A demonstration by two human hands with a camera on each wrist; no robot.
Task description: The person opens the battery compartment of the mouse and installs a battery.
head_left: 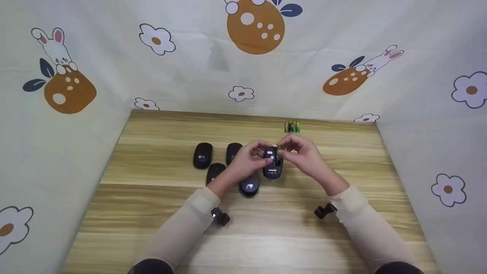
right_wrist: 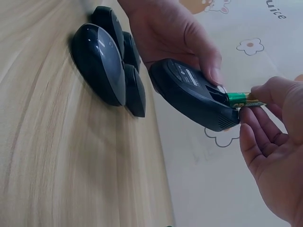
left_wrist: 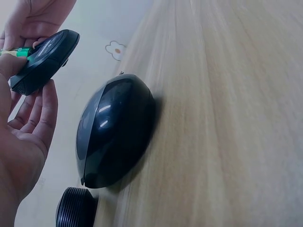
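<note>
My left hand grips a black computer mouse, holding it underside up above the table with the thumb on its bottom face. The open battery slot shows at one end of that face. Between thumb and fingers, my right hand pinches a green and gold battery. One end of the battery is at the slot, and its body sticks out past the end of the mouse. In the left wrist view, the battery is partly covered by the left thumb.
Several more black mice stand on the wooden table to the left, among them a glossy one close under the left wrist. A short row of green batteries lies near the back edge. Patterned cloth walls enclose the back and sides.
</note>
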